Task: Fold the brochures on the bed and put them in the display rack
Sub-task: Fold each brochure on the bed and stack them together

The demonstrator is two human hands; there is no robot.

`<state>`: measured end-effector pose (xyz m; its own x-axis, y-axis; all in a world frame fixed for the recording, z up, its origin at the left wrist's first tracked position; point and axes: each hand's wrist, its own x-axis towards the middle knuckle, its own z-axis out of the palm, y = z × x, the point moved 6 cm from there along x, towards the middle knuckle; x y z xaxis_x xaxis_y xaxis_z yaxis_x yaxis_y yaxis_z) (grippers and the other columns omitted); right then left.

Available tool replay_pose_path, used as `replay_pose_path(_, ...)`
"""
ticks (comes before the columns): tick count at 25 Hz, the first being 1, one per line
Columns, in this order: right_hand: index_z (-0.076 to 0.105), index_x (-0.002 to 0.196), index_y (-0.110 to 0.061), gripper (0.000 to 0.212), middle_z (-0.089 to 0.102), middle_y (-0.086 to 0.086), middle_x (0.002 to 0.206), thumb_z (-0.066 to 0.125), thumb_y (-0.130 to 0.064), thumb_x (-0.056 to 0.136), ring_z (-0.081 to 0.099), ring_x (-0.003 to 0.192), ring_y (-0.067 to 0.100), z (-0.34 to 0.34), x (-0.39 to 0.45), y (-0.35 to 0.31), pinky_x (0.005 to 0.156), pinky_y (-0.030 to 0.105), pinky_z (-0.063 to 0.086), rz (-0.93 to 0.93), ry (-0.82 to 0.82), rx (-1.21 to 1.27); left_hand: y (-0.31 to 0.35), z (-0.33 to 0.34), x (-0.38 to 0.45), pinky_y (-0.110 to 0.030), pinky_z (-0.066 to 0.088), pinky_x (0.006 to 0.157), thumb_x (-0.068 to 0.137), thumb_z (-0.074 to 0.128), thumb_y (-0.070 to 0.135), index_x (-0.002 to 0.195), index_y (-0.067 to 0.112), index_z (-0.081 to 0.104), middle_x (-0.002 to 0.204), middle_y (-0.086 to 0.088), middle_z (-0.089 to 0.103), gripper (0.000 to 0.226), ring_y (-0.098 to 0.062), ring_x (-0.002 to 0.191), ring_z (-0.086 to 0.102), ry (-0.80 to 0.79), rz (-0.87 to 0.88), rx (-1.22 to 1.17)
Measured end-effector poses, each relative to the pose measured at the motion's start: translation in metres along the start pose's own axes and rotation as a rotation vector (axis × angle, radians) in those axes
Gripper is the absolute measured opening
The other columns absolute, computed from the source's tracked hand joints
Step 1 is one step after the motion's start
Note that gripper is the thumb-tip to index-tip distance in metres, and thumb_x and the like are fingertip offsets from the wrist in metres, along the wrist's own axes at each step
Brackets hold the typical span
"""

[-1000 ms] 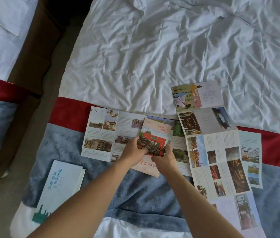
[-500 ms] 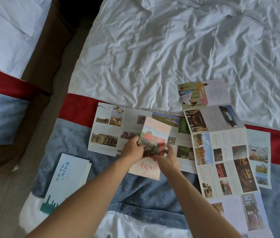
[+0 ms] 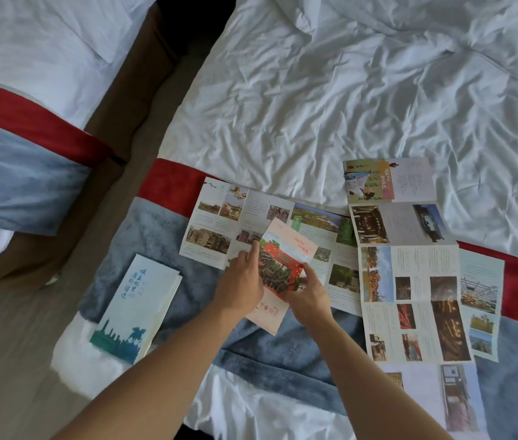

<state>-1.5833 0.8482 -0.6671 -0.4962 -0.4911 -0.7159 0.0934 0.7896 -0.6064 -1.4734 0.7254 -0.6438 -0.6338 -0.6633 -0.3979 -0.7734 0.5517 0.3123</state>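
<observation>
Both hands work the pink brochure [image 3: 284, 268], which lies partly folded on top of a wide unfolded brochure [image 3: 219, 223] spread across the bed's [image 3: 315, 106] red and blue runner [image 3: 162, 281]. Left hand [image 3: 241, 285] rests on the pink brochure's left edge with index finger extended up along it, fingers mostly straight, pressing rather than gripping. Right hand [image 3: 307, 296] pinches the lower right part of the red cover panel, thumb on top. Step in hand looks like closing and creasing the fold. To do it well: line up panel edges before pressing, keep the left hand pinning the spine side so the paper does not slide on the glossy sheet beneath, then run fingers along the crease from middle outward. The soft bedding gives little backing, so press firm and flat. Avoid catching the sheet underneath in the fold. A folded blue brochure [image 3: 133, 309] lies at the left near the bed's edge, seemingly done. A long unfolded brochure [image 3: 410, 281] lies at the right, still to fold. Display rack not in view.
</observation>
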Motion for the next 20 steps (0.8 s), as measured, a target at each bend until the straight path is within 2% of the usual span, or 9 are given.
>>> replay_pose_path(2, 0.036, 0.151, -0.028, 0.077, 0.062, -0.002, 0.113, 0.068, -0.012, 0.083, 0.063, 0.095, 0.016, 0.004, -0.005, -0.006, 0.064, 0.024, 0.054, -0.037, 0.004, -0.035, -0.006, -0.007, -0.007, -0.034, 0.053, 0.078, 0.095, 0.056, 0.025, 0.157, 0.016, 0.012, 0.131, -0.01, 0.05, 0.076, -0.025, 0.109, 0.055, 0.03, 0.002, 0.085)
replay_pose_path(5, 0.032, 0.154, -0.024, 0.078, 0.054, 0.006, 0.122, 0.069, -0.02, 0.085, 0.058, 0.109, 0.026, 0.017, -0.018, -0.023, 0.078, 0.033, 0.055, -0.125, 0.031, -0.156, -0.022, -0.019, -0.018, -0.034, 0.05, 0.078, 0.094, 0.057, 0.027, 0.156, 0.021, 0.017, 0.127, -0.009, 0.053, 0.074, -0.025, 0.108, 0.055, 0.048, 0.012, 0.158)
replay_pose_path(8, 0.027, 0.155, -0.023, 0.079, 0.049, 0.006, 0.116, 0.067, -0.023, 0.087, 0.058, 0.109, 0.029, 0.043, -0.035, -0.035, 0.073, 0.024, 0.045, -0.223, 0.06, -0.317, -0.045, -0.028, -0.03, -0.037, 0.048, 0.081, 0.091, 0.059, 0.027, 0.153, 0.021, 0.023, 0.121, -0.01, 0.057, 0.073, -0.027, 0.106, 0.057, 0.06, 0.029, 0.2)
replay_pose_path(11, 0.013, 0.159, -0.023, 0.085, 0.048, 0.011, 0.13, 0.063, -0.028, 0.091, 0.059, 0.109, 0.032, 0.085, -0.052, -0.04, 0.081, 0.036, 0.049, -0.225, 0.043, -0.47, -0.084, -0.034, -0.047, -0.04, 0.048, 0.083, 0.09, 0.06, 0.03, 0.152, 0.022, 0.024, 0.122, -0.01, 0.058, 0.073, -0.028, 0.109, 0.057, 0.036, 0.047, 0.199)
replay_pose_path(14, 0.012, 0.157, -0.024, 0.08, 0.046, 0.01, 0.131, 0.059, -0.027, 0.092, 0.062, 0.101, 0.033, 0.137, -0.065, -0.048, 0.072, 0.036, 0.049, -0.248, 0.053, -0.522, -0.136, -0.039, -0.062, -0.04, 0.046, 0.081, 0.091, 0.057, 0.03, 0.154, 0.022, 0.023, 0.122, -0.01, 0.059, 0.071, -0.029, 0.109, 0.056, 0.006, 0.053, 0.189)
replay_pose_path(16, 0.015, 0.154, -0.026, 0.075, 0.047, 0.01, 0.125, 0.056, -0.022, 0.092, 0.063, 0.095, 0.033, 0.178, -0.072, -0.057, 0.067, 0.036, 0.048, -0.265, 0.05, -0.543, -0.176, -0.043, -0.074, -0.04, 0.046, 0.077, 0.092, 0.054, 0.029, 0.153, 0.024, 0.024, 0.113, -0.01, 0.063, 0.068, -0.03, 0.101, 0.06, -0.001, 0.031, 0.187)
replay_pose_path(18, 0.016, 0.153, -0.027, 0.073, 0.046, 0.009, 0.122, 0.054, -0.021, 0.091, 0.063, 0.095, 0.034, 0.215, -0.076, -0.064, 0.067, 0.036, 0.047, -0.255, 0.047, -0.566, -0.214, -0.045, -0.083, -0.04, 0.048, 0.075, 0.093, 0.051, 0.027, 0.15, 0.025, 0.029, 0.107, -0.009, 0.065, 0.061, -0.031, 0.096, 0.063, -0.022, 0.016, 0.123)
replay_pose_path(20, 0.015, 0.152, -0.029, 0.072, 0.045, 0.008, 0.121, 0.053, -0.022, 0.091, 0.062, 0.098, 0.032, 0.25, -0.079, -0.068, 0.068, 0.036, 0.045, -0.238, 0.035, -0.598, -0.248, -0.047, -0.089, -0.041, 0.052, 0.074, 0.095, 0.051, 0.028, 0.147, 0.025, 0.033, 0.112, -0.008, 0.066, 0.055, -0.03, 0.098, 0.065, -0.029, -0.018, 0.033)
